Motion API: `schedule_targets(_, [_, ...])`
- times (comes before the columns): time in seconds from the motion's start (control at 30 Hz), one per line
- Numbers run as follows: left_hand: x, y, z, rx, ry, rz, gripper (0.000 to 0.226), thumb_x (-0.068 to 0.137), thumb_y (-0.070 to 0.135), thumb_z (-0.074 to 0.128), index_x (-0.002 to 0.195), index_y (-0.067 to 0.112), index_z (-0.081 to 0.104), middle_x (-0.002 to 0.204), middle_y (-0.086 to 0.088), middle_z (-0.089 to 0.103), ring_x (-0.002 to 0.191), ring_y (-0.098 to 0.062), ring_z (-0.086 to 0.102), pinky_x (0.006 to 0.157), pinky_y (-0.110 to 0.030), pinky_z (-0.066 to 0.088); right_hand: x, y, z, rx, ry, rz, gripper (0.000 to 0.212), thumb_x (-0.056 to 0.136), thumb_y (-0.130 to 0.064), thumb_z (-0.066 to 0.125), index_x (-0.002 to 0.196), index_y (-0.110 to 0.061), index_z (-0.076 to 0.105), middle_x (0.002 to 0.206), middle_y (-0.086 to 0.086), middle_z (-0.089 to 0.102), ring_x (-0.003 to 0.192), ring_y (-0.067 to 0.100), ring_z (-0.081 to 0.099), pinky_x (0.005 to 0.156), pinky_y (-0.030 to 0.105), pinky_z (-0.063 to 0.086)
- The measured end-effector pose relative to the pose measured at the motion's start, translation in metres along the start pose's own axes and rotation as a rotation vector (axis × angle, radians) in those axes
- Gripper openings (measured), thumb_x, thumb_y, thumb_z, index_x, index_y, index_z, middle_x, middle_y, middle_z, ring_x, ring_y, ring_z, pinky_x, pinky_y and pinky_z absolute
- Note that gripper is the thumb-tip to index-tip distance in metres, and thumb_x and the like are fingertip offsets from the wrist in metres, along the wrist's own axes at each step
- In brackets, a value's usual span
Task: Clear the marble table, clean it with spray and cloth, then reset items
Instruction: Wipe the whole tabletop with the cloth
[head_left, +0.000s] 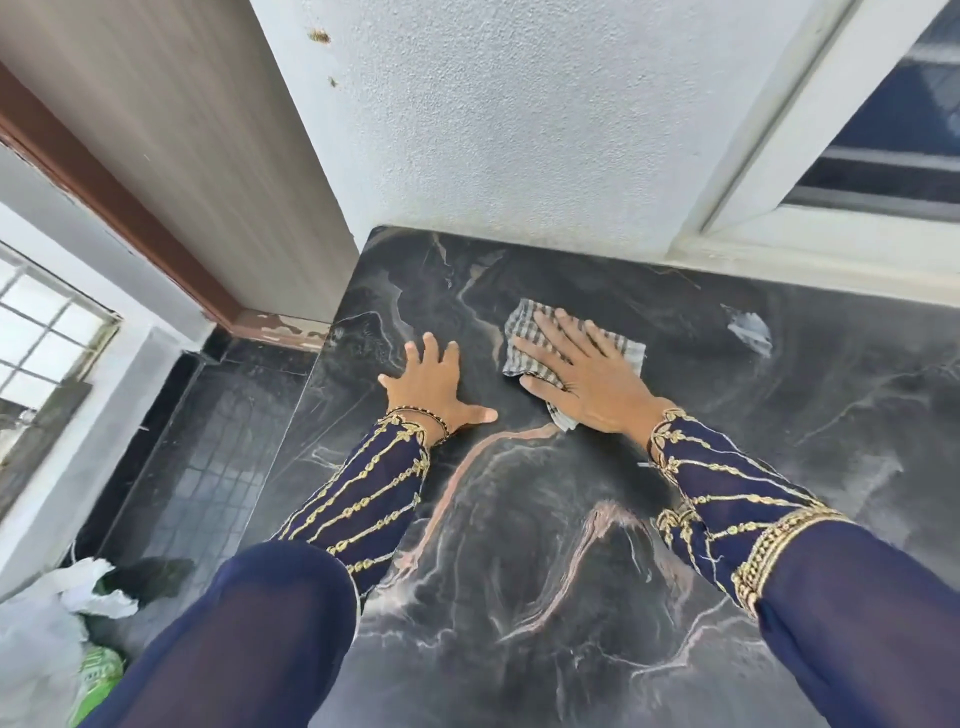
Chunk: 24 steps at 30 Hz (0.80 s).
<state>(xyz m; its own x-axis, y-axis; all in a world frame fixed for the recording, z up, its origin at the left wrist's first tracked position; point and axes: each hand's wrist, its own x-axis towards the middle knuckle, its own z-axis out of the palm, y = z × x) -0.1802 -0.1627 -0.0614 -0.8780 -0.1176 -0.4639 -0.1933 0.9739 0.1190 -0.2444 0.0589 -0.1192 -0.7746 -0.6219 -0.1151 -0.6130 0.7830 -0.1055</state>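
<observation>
My right hand (582, 374) lies flat, fingers spread, pressing the cloth (524, 338) onto the desk (519, 545) near the back wall; the palm covers the cloth's middle. My left hand (436, 384) rests open on bare marble just beside it, holding nothing. A pale smear (748, 330) further right: too blurred to identify. The desk's right side is cut off.

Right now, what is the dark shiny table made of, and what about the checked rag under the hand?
The dark veined table top looks like polished marble or similar stone: pale and pinkish veins run through it and it reflects light. The grey-and-white checked cloth looks like thin woven fabric, probably cotton: it creases softly under the flat right hand.
</observation>
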Motion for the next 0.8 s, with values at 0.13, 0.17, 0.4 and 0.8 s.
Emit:
schedule_targets(0.13, [-0.055, -0.004, 0.033, -0.278, 0.132, 0.052, 0.057, 0.097, 0.038, 0.047, 0.143, 0.008, 0.036, 0.159, -0.010, 0.022, 0.148, -0.025, 0.019, 0.116, -0.056, 0.023, -0.069, -0.056, 0.016, -0.026, 0.048, -0.076, 0.060, 0.101, -0.062, 0.018, 0.157, -0.043, 0.012, 0.169, -0.002, 0.009, 0.156, 0.020, 0.003, 0.126, 0.047, 0.010])
schedule_targets(0.17, [-0.070, -0.005, 0.040, -0.351, 0.164, 0.058, 0.049, 0.098, 0.032, 0.046, 0.139, 0.007, 0.042, 0.156, -0.012, 0.030, 0.145, -0.027, 0.027, 0.116, -0.052, 0.026, -0.083, -0.069, 0.018, -0.017, 0.061, -0.093, 0.058, 0.101, -0.061, 0.020, 0.156, -0.042, 0.015, 0.168, -0.001, 0.013, 0.156, 0.022, 0.008, 0.125, 0.047, 0.013])
schedule_targets(0.4, [-0.179, -0.009, 0.084, -0.504, 0.272, 0.087, 0.035, 0.092, 0.003, 0.043, 0.125, 0.006, 0.055, 0.130, -0.014, 0.058, 0.117, -0.033, 0.057, 0.102, -0.044, 0.043, -0.197, -0.159, 0.041, 0.016, 0.064, -0.225, 0.054, 0.105, -0.056, 0.028, 0.156, -0.039, 0.028, 0.167, 0.001, 0.018, 0.155, 0.027, 0.011, 0.124, 0.050, 0.016])
schedule_targets(0.8, [-0.240, 0.012, 0.105, -0.465, 0.174, 0.078, 0.036, 0.093, 0.013, 0.050, 0.128, 0.004, 0.053, 0.130, -0.015, 0.058, 0.120, -0.032, 0.055, 0.105, -0.041, 0.041, -0.309, -0.170, 0.051, -0.032, -0.034, -0.386, 0.058, 0.107, -0.054, 0.023, 0.160, -0.037, 0.009, 0.170, -0.001, 0.003, 0.156, 0.024, -0.003, 0.125, 0.050, 0.011])
